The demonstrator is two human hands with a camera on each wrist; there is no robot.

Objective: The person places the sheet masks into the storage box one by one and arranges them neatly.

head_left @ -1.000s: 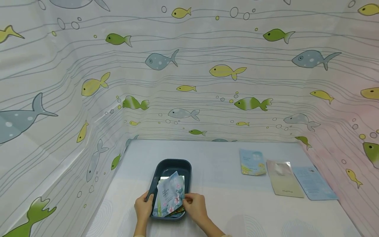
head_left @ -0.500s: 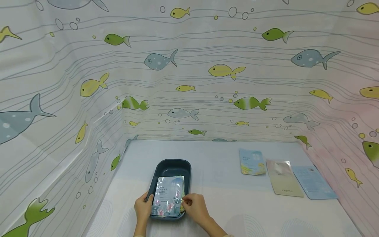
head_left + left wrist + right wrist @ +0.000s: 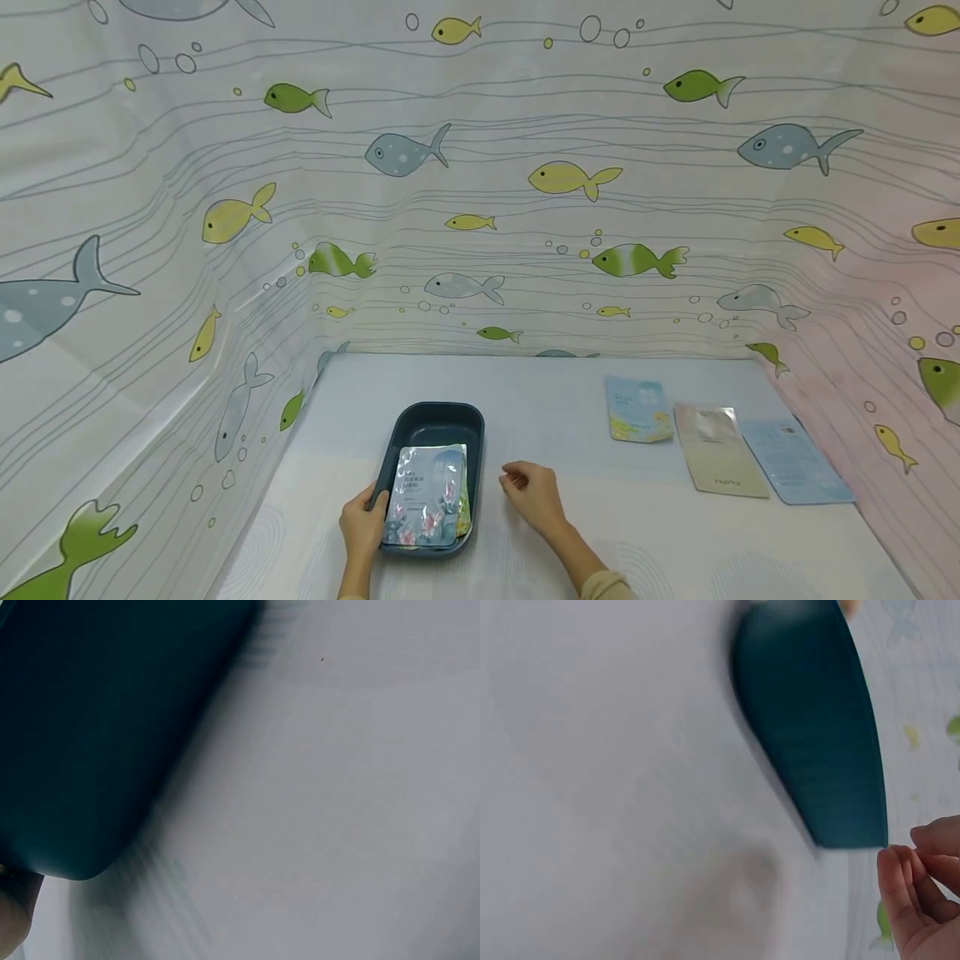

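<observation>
A dark teal plastic bin (image 3: 438, 433) sits on the table in the head view. Its near part holds a stack of flat sachets, topped by a blue one with pink flowers (image 3: 423, 496); a green and yellow edge shows beneath it. My left hand (image 3: 363, 523) grips the bin's left wall, thumb over the rim. In the left wrist view the bin's dark outer side (image 3: 112, 735) fills the upper left. My right hand (image 3: 536, 497) hovers to the right of the bin, fingers loosely bent and holding nothing; the right wrist view shows its fingertips apart from the bin.
On the right of the table lie a light blue sachet with yellow flowers (image 3: 639, 410), a beige sachet with a silvery top (image 3: 722, 454) and a pale blue sachet (image 3: 798, 467). A fish-print curtain (image 3: 525, 250) encloses the table at the back and sides.
The flowered sachet, tilted in my right hand a second ago, now lies flat on the stack in the bin. My right hand has let go and moved right. My left hand has stayed put.
</observation>
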